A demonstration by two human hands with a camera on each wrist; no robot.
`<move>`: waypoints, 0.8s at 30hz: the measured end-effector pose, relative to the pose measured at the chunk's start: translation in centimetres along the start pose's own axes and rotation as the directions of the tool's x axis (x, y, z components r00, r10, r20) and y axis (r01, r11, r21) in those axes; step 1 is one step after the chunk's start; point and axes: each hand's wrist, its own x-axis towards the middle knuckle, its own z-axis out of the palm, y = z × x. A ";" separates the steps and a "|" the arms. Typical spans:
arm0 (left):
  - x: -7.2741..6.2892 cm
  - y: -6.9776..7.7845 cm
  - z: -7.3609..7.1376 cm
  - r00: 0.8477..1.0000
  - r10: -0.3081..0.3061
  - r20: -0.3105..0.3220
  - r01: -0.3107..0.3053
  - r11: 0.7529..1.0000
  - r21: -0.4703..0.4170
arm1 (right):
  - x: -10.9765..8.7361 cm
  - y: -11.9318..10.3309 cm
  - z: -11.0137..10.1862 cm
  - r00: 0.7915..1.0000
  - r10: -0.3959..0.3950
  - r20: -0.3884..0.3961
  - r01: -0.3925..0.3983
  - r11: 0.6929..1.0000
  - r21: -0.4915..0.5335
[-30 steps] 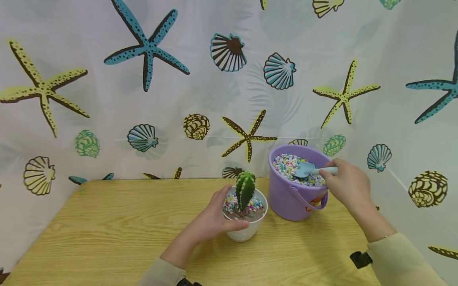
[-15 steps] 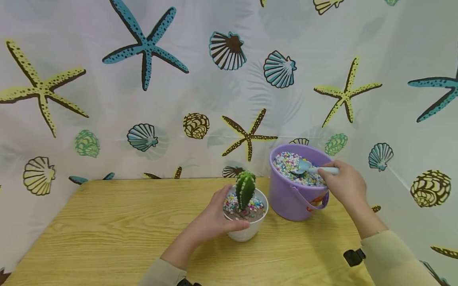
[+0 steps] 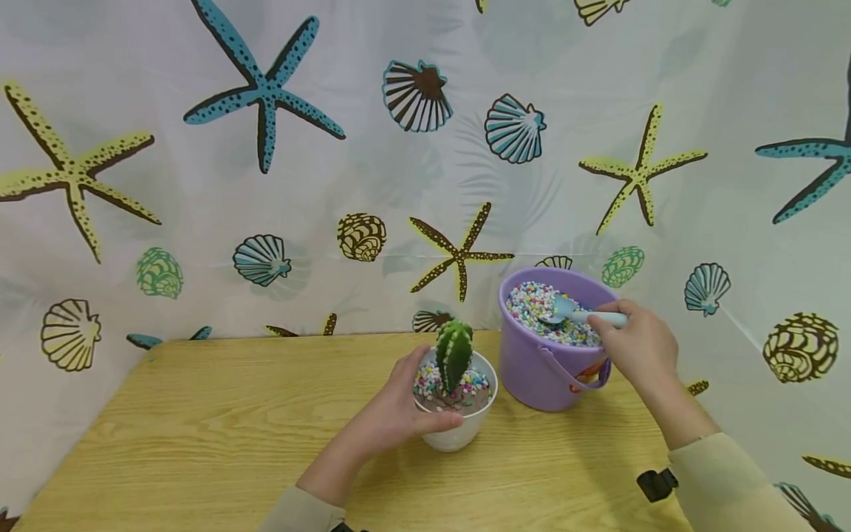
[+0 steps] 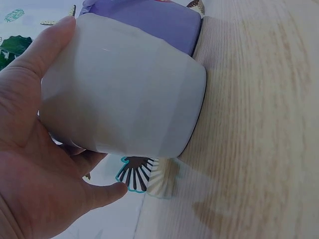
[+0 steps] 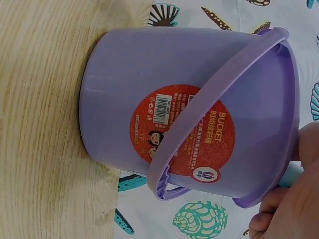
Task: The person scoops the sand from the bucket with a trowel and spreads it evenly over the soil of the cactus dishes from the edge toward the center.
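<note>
In the head view, my left hand [image 3: 395, 414] holds a white pot [image 3: 459, 434] by its rim, the thumb across the near side and the fingers around the left. A green cactus [image 3: 455, 358] stands upright in it, amid brown soil partly covered with colourful granules. The left wrist view shows the pot wall [image 4: 129, 89] and the pot standing on the table. My right hand [image 3: 641, 347] grips the handle of a light blue toy shovel [image 3: 581, 316]. Its blade is partly sunk in the colourful granules [image 3: 532, 301] that fill a purple bucket [image 3: 535, 373].
The bucket stands on the wooden table [image 3: 253, 421], just right of and behind the pot. Its carrying handle [image 5: 214, 104] hangs down over a red label [image 5: 142, 124]. A white curtain [image 3: 332, 170] with starfish and shells rises behind the table.
My right hand and forearm have shifted slightly left, and the shovel blade sits a little further left and deeper in the granules. My left hand and the pot keep their place.
</note>
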 end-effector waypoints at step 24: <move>0.1 -0.1 0.0 1.000 0.027 -0.002 -0.027 0.999 -0.017 | -0.6 0.1 -1.0 0.998 0.066 0.005 -0.066 0.990 0.128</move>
